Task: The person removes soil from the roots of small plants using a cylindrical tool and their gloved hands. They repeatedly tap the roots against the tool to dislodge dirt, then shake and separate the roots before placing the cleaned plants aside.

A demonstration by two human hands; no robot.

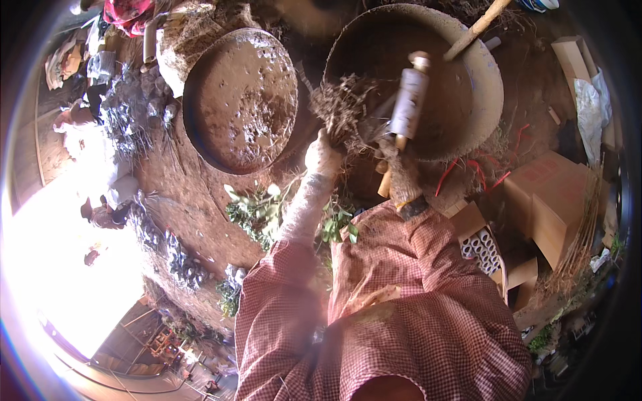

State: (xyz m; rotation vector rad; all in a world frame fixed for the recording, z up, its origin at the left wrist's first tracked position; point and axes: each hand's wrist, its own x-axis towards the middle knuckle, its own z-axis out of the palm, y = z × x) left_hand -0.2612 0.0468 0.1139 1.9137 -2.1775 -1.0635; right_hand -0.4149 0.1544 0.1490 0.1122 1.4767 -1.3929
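Observation:
My left hand, in a muddy light glove with clear film wrapped round the wrist, grips a bunch of leafy plants. Their bare, muddy roots point away from me, and green leaves hang on both sides of my forearm. My right hand, in a dirty glove, is closed round the lower end of a wooden handle that carries a roll of plastic film, blurred and tilted. What looks like a strip of clear film lies between roll and roots.
A round tub of wet mud stands ahead on the left; a larger tub with a wooden pole is ahead on the right. Wrapped plant bundles lie at left. Cardboard boxes, a carton of tubes and red strips are at right.

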